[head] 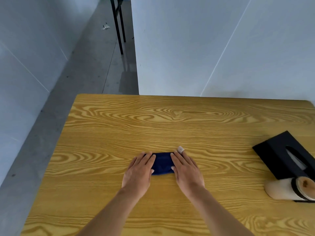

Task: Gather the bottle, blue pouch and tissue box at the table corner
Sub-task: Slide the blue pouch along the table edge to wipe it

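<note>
A small blue pouch (pixel 162 163) lies flat on the wooden table (pixel 119 120), near its middle. My left hand (pixel 140 169) rests on the pouch's left end and my right hand (pixel 185 169) on its right end, fingers flat and pressed on the fabric; one right finger wears a white wrap. A black tissue box (pixel 279 155) sits at the right edge of the view. Just in front of it a cream bottle (pixel 281 189) lies on its side, its wooden cap toward the right, partly cut off by the frame.
The table's far left corner (pixel 80 97) borders a grey concrete floor (pixel 81 68). White wall panels (pixel 204 48) stand right behind the table's far edge. Black legs of another table (pixel 119 28) rise in the aisle beyond.
</note>
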